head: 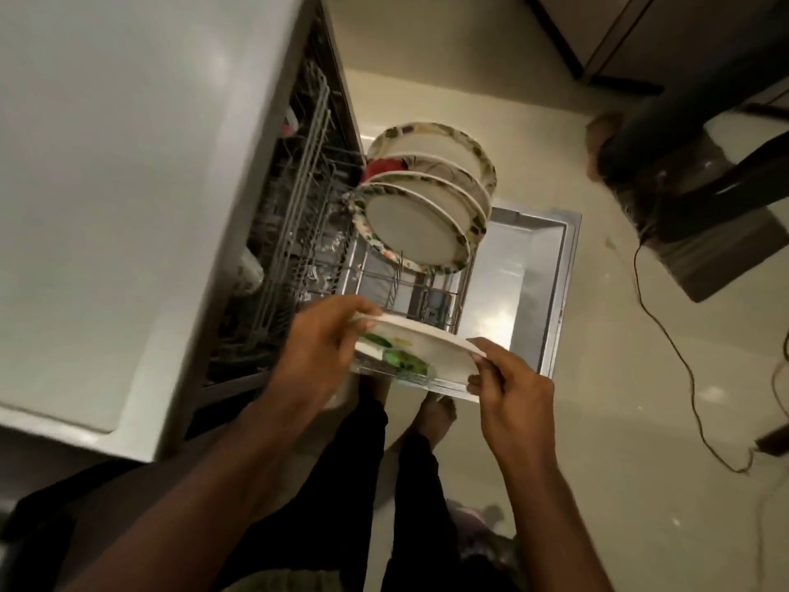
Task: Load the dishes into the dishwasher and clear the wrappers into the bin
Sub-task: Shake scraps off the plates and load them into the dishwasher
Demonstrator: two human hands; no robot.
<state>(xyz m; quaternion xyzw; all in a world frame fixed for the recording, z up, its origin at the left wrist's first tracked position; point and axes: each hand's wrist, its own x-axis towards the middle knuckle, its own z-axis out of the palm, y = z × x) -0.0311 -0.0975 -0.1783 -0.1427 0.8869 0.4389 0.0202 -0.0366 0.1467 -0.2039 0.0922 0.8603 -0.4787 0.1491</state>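
Observation:
I hold a white plate with a green leaf pattern (420, 350) tilted over the near end of the dishwasher's lower rack (397, 288). My left hand (322, 343) grips its left rim, thumb on top. My right hand (506, 388) pinches its right rim. Several flower-rimmed plates (416, 226) stand upright in the far part of the rack, with something red (382, 167) behind them. The dishwasher door (529, 271) lies open and flat to the right.
The white countertop (128, 185) fills the left, with the upper wire rack (299, 173) under its edge. A dark chair (700, 173) and another person's bare foot (604, 134) are at the upper right. A thin cable (670, 348) trails over the pale floor. My feet stand below the plate.

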